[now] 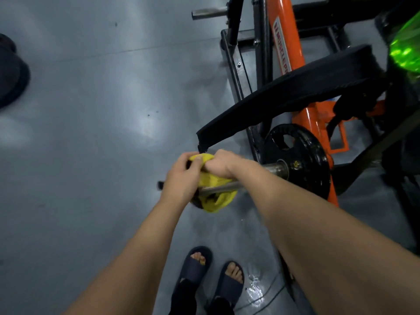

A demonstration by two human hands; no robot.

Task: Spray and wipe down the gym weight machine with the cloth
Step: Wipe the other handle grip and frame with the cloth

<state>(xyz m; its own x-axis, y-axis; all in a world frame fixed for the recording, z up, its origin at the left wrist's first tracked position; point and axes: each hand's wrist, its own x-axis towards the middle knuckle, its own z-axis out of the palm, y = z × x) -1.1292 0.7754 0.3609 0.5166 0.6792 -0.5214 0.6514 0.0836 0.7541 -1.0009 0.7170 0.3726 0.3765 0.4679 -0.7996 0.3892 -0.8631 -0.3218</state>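
Observation:
A yellow cloth is draped over the steel bar of the orange and black weight machine. My left hand grips the cloth at the bar's free end, thumb on top of the fabric. My right hand is curled round the cloth and bar just beside it, knuckles up. A black weight plate sits on the bar to the right of my hands. A black padded arm of the machine slants above them. A green bottle shows at the right edge.
Grey gym floor spreads to the left. My feet in dark sandals stand below the bar, with a wet patch beside them. A dark object lies at the left edge. Another steel peg juts out at the top.

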